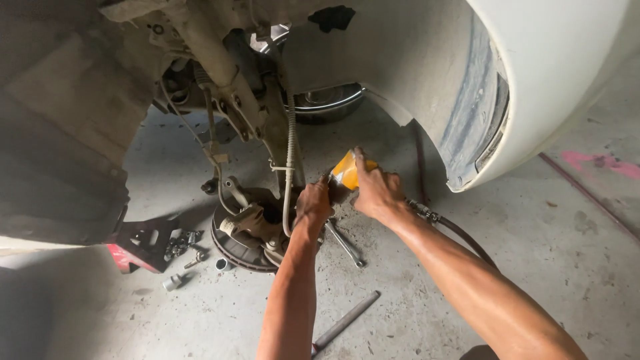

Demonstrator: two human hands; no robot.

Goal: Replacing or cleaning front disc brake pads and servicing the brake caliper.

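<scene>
Under a raised white car, the wheel is off and the brake disc (230, 250) with its hub and caliper (250, 223) is bare. My left hand (313, 203) reaches to the right side of the hub, fingers closed against it; what it grips is hidden. My right hand (375, 190) holds a small yellow-orange packet (345, 171) just to the right of the left hand. Both hands almost touch.
A wrench (345, 243) lies on the concrete below my hands. A metal bar (345, 322) lies nearer to me. Loose bolts and sockets (183, 245) sit by a red jack stand (130, 257) at left. A black hose (453, 228) runs behind my right wrist. White bumper (533, 87) overhangs at right.
</scene>
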